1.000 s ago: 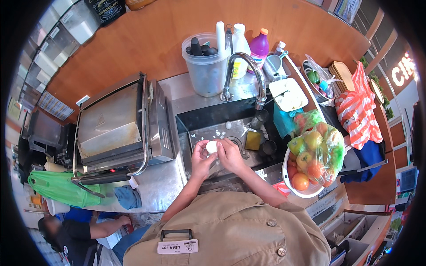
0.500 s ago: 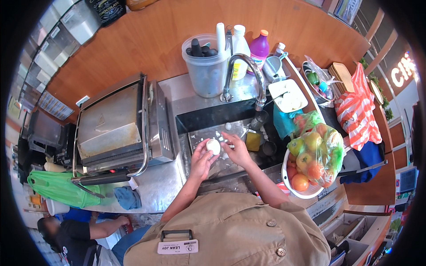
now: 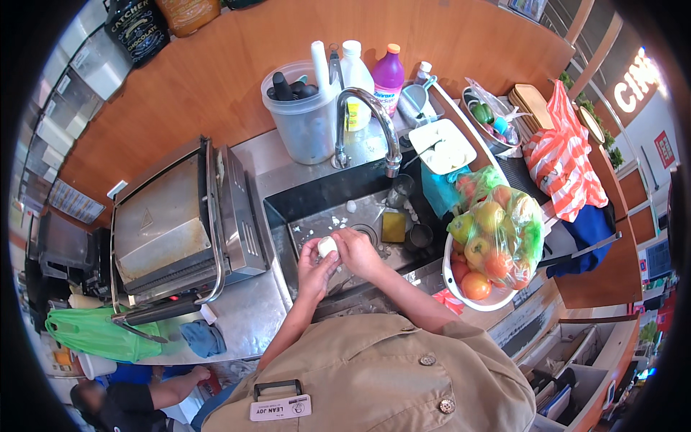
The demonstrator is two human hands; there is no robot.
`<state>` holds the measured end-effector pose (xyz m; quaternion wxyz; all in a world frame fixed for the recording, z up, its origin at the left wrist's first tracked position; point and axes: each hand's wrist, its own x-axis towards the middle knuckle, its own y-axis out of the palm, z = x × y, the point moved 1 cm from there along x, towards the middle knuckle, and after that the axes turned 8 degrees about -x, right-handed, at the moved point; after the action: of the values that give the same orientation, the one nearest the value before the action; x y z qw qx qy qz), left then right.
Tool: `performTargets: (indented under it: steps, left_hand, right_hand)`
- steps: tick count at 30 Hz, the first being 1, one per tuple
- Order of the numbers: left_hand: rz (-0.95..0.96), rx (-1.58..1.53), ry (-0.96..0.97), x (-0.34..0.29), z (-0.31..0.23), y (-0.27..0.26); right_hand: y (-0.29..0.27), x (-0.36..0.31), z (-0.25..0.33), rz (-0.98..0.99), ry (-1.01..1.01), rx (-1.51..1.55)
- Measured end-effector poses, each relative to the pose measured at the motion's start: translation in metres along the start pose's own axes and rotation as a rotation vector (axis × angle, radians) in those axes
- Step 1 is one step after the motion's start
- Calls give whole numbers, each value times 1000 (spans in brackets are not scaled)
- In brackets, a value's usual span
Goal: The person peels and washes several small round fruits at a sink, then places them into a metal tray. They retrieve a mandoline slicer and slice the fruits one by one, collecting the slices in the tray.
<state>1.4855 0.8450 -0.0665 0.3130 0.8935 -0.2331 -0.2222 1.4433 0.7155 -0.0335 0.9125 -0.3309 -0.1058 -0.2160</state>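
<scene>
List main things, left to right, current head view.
Green plastic bag, crumpled blue cloth, left hand holding smooth white egg-shaped object, right hand, yellow rectangular sponge, round white bowl of produce, red-and-white striped plastic bag.

Food-stall kitchen, with sink (image 3: 302,196), press grill (image 3: 169,219), utensil tub (image 3: 302,131), produce bowl (image 3: 484,305).

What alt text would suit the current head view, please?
A person's left hand holds a white egg over a sink, the right hand against it. White bits and a yellow sponge lie in the sink below a curved tap. A grill stands to the left, a white bowl of fruit to the right.
</scene>
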Motion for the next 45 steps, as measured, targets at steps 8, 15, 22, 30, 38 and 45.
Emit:
performTargets:
  steps: [8,15,22,30,38,45]
  left_hand:
    - [26,-50,-45,1,-3,-4]
    - [94,-56,5,2,-8,-8]
    - [159,60,66,4,-5,-6]
    - [108,107,-50,-1,-9,-11]
    - [161,88,59,1,-11,-9]
    - [122,175,34,6,-8,-10]
  right_hand:
    - [9,0,-25,-102,-32,-61]
    - [0,-3,-44,44,187,60]
    - [-19,3,5,175,49,78]
    - [-4,0,-15,64,-14,-10]
    - [-8,-4,-20,193,222,157]
    - [-9,-9,2,81,-77,-6]
